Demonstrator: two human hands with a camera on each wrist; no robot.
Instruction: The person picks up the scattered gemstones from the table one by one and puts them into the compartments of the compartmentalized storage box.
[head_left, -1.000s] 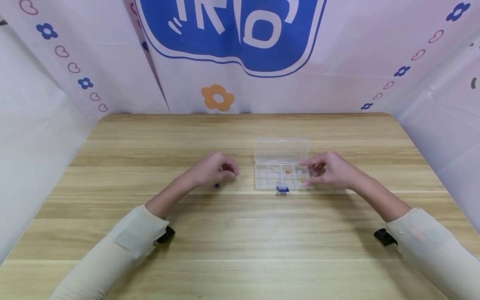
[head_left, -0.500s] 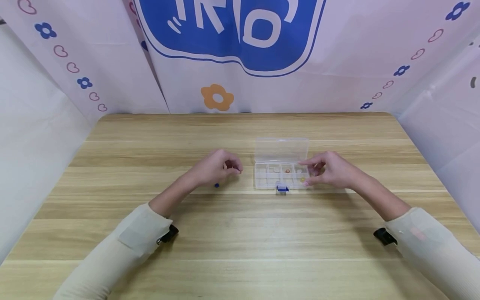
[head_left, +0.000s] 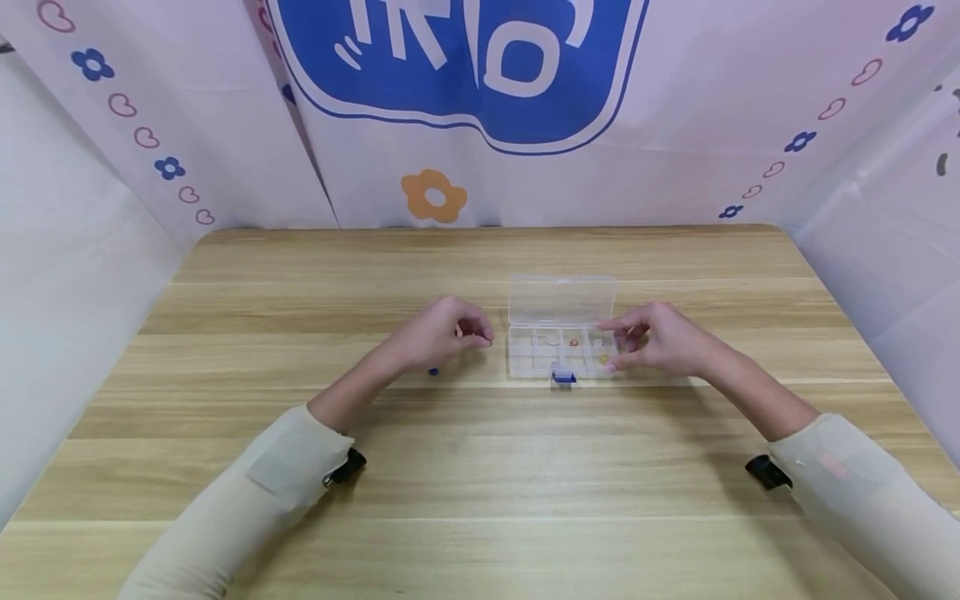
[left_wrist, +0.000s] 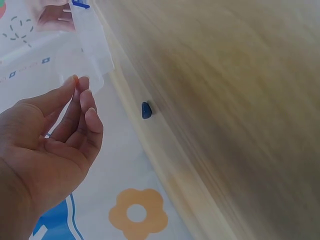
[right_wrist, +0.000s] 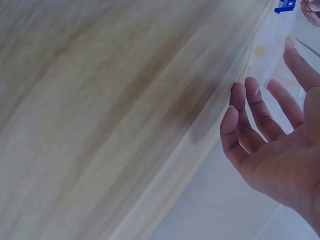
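A clear plastic compartment box (head_left: 534, 364) with a blue latch (head_left: 564, 377) stands on the table, its lid (head_left: 562, 300) raised at the back. Small stones lie in some compartments, among them an orange one (head_left: 573, 342) and a yellow one (head_left: 603, 358). Just left of the box, my left hand (head_left: 450, 329) pinches a tiny orange-red stone (left_wrist: 76, 78) between thumb and forefinger, mostly covered by the fingertips. My right hand (head_left: 660, 342) holds the box at its right end, thumb at the front and forefinger at the back. A dark blue stone (left_wrist: 146, 110) lies on the table beneath the left hand.
The wooden table (head_left: 495, 483) spreads out around the box. A white printed cloth (head_left: 600, 187) hangs behind the table's far edge, and white sheets flank both sides. Each sleeve carries a black wrist device (head_left: 767, 472).
The left hand has moved right, towards the box, with the small orange-red stone between its fingertips. The right hand keeps its place on the box, and the blue stone stays put.
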